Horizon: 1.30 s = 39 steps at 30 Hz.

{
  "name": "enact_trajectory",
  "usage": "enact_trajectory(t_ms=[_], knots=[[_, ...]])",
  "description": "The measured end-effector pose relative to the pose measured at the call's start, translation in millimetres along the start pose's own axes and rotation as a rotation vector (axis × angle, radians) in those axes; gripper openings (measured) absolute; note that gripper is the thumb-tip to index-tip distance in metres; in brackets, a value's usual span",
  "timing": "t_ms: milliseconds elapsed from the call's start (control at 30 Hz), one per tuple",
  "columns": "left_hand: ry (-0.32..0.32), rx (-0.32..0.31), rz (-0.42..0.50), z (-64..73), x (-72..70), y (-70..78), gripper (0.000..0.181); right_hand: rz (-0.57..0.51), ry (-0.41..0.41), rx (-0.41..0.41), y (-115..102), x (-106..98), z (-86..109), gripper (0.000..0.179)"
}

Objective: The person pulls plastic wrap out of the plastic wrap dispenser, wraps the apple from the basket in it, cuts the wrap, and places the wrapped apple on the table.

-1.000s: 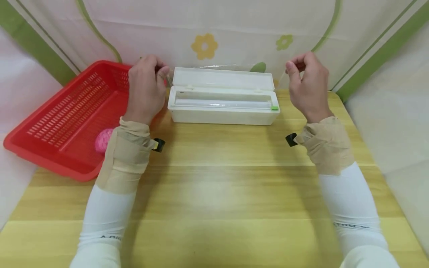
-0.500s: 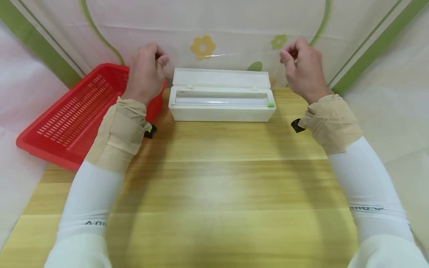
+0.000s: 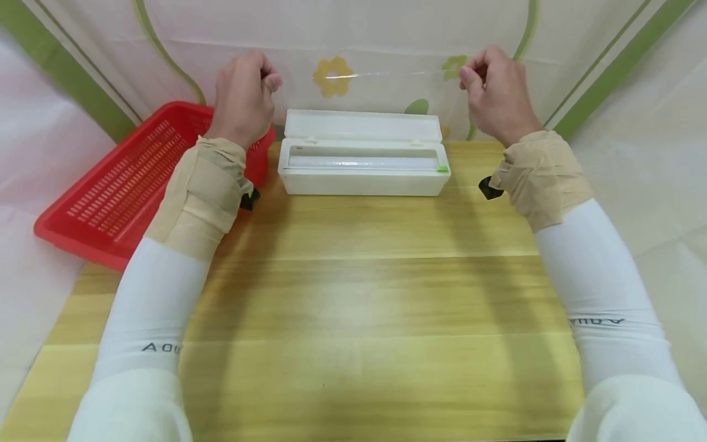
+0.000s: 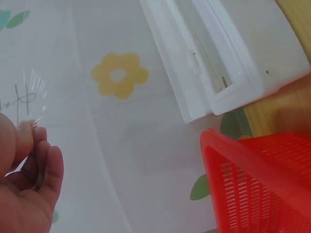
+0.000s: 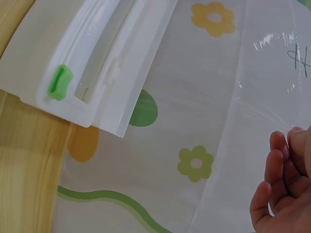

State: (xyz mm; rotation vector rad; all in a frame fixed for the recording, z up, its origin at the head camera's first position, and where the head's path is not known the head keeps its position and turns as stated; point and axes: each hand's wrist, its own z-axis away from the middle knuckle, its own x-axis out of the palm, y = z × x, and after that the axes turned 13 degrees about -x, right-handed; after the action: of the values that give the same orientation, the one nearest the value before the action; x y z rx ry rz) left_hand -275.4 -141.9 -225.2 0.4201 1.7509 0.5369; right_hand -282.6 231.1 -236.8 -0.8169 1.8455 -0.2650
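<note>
My left hand [image 3: 243, 98] and right hand [image 3: 494, 95] are raised beyond the cling film dispenser, well apart. Between them stretches a clear sheet of cling film [image 3: 381, 74], seen mostly by its glints. In the left wrist view, thumb and forefinger pinch a gathered corner of the film [image 4: 35, 92]. The right wrist view has the other corner of the film [image 5: 272, 121] pinched likewise, with creases fanning out. Below sits the white dispenser box [image 3: 361, 183], its lid [image 3: 359, 126] tipped back. Inside lies a film roll [image 3: 359, 162]; a green slider [image 5: 60, 82] is at the right end.
A red perforated basket [image 3: 121, 190] stands at the left, partly behind my left forearm. The wooden table [image 3: 353, 294] stretches toward me. Behind it hangs a pale sheet with printed flowers [image 3: 332, 77].
Both hands have risen and moved away from me, the film lifting clear above the dispenser lid. The pink ball seen earlier in the basket is now hidden by my left arm.
</note>
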Motion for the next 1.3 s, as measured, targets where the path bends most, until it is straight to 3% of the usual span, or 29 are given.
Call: enact_trajectory(t_ms=[300,833,1067,1300], knots=[[-0.018,-0.034,-0.007,-2.8,-0.1,8.0,0.033,0.014,-0.024,0.026,0,-7,1.1,0.011],[-0.008,-0.060,0.002,3.9,1.4,1.7,0.035,0.028,-0.028,0.008,-4,-6,2.5,0.015],[-0.058,-0.060,-0.010,13.3,6.8,2.3,0.033,0.018,-0.041,0.027,-1,-6,16.1,0.013],[-0.047,-0.052,-0.016,9.6,1.6,14.8,0.039,0.033,0.018,0.040,-7,-16,17.9,0.017]])
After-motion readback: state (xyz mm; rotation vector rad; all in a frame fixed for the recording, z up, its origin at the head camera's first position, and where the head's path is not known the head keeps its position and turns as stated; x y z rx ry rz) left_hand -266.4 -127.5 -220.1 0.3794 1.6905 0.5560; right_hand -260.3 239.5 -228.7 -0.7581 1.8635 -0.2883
